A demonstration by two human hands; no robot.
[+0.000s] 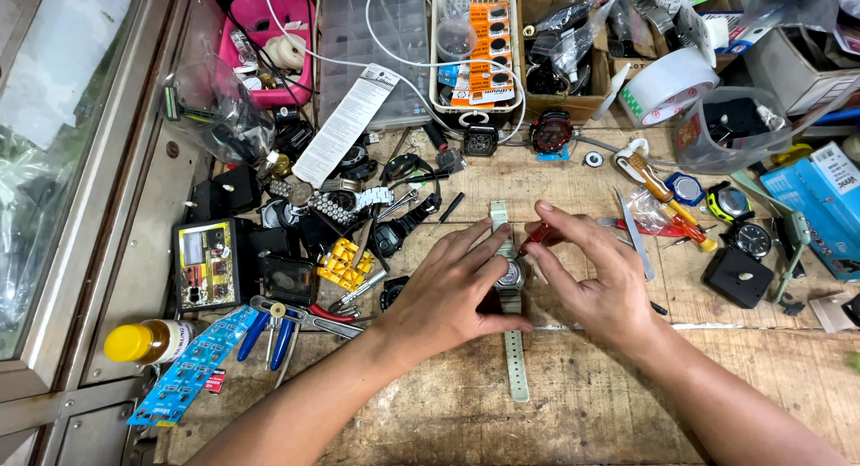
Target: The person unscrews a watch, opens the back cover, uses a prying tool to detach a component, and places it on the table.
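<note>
A long white paper label strip (pixel 348 124) with black print lies slanted at the back left of the worn wooden tabletop (pixel 591 403), its upper end over a clear plastic compartment box (pixel 358 36). Just right of it stands a white plastic basket (pixel 475 49) holding orange blister cards of round button cells (pixel 493 45). A blue blister card of small cells (pixel 184 376) lies at the front left, beside a bottle with a yellow cap (pixel 148 340). At the right edge sits a light blue cardboard box (pixel 820 202) with a white printed panel. A roll of white tape (pixel 667 85) leans at the back right, next to a clear tub (pixel 730 130) with a red label on its side.

In the middle of the tabletop lies a wristwatch with a pale green ribbed strap and a round metal case (pixel 511 278), stretched lengthwise from back to front. One strap end (pixel 499 215) shows beyond the fingers; the other (pixel 517 372) reaches toward the near edge.

The left hand (pixel 448 291) lies flat with its fingers spread over the watch, the thumb pressing beside the case, so its grip is a loose hold-down on the watch. The right hand (pixel 596 273) pinches a small red-handled tool (pixel 542 236) between thumb and forefinger, its tip pointing at the case.
</note>
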